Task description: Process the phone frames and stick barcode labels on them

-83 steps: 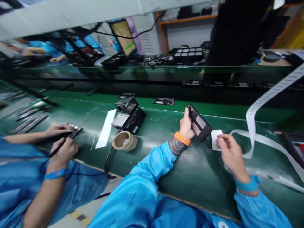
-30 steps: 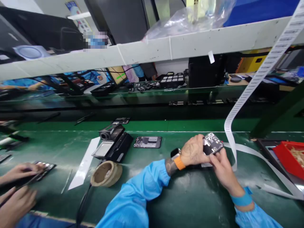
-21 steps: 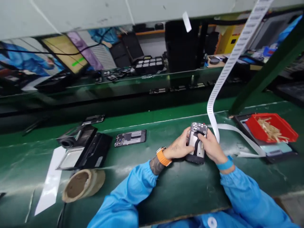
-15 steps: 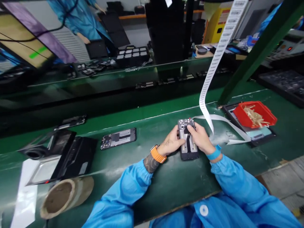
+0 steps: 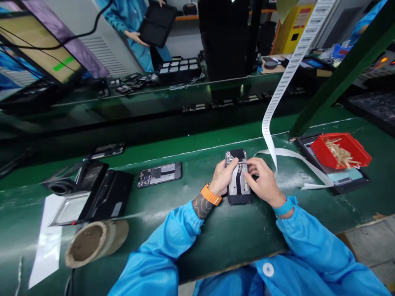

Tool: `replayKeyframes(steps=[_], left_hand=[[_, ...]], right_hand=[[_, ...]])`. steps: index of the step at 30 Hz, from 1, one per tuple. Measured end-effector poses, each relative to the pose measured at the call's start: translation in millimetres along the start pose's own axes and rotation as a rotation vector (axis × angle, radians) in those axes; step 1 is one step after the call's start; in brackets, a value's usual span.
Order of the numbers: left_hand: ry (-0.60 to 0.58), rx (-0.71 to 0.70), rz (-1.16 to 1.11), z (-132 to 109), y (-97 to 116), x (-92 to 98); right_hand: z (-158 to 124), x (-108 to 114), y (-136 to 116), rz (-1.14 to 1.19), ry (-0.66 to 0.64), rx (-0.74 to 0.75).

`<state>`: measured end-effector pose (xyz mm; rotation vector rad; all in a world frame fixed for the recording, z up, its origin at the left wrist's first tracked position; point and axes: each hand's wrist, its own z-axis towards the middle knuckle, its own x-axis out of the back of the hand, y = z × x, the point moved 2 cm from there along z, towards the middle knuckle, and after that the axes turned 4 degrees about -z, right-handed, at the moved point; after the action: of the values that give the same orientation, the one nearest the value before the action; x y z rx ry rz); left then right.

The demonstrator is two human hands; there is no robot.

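An opened phone (image 5: 243,187) lies upright between my hands, its inside facing up, with a black flex strip down its middle and a dark patch at its top. My left hand (image 5: 222,177) is closed round its left side, the thumb resting over the upper inner parts. Against the right edge, the bent fingers and thumb of my right hand (image 5: 263,183) grip the phone near its upper half. Any small part under those fingertips is hidden. Another opened phone (image 5: 159,174) lies on the green bench (image 5: 191,230) to the left.
Barcode label tape (image 5: 285,78) hangs down behind the phone. At right, a red bin (image 5: 352,148) holds pale strips. Left are a black device (image 5: 115,191), a cardboard tube (image 5: 105,242) and another phone (image 5: 108,151). A co-worker (image 5: 129,24) holds a black tray (image 5: 158,24).
My right thumb has come off the phone's upper inside to its right edge. My left thumb has moved up over the inner parts. The co-worker now holds the tray raised.
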<state>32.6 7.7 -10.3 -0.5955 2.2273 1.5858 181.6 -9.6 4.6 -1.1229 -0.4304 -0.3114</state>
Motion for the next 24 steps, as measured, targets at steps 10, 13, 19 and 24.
replayKeyframes(steps=[10, 13, 19, 24], left_hand=[[-0.102, 0.12, -0.139, -13.5, 2.6, -11.1], [-0.186, 0.167, -0.167, -18.9, 5.1, -15.6], [-0.325, 0.22, -0.166, -23.7, 5.2, -17.7], [-0.33, 0.268, -0.155, -20.0, 0.0, -16.2]], right_hand=[[0.4, 3.3, -7.5, -0.268, -0.046, 0.12], [3.4, 8.7, -2.1, -0.253, -0.118, 0.078], [7.0, 14.0, 9.2, -0.255, -0.171, 0.087], [5.3, 5.0, 7.8, -0.376, -0.137, 0.163]])
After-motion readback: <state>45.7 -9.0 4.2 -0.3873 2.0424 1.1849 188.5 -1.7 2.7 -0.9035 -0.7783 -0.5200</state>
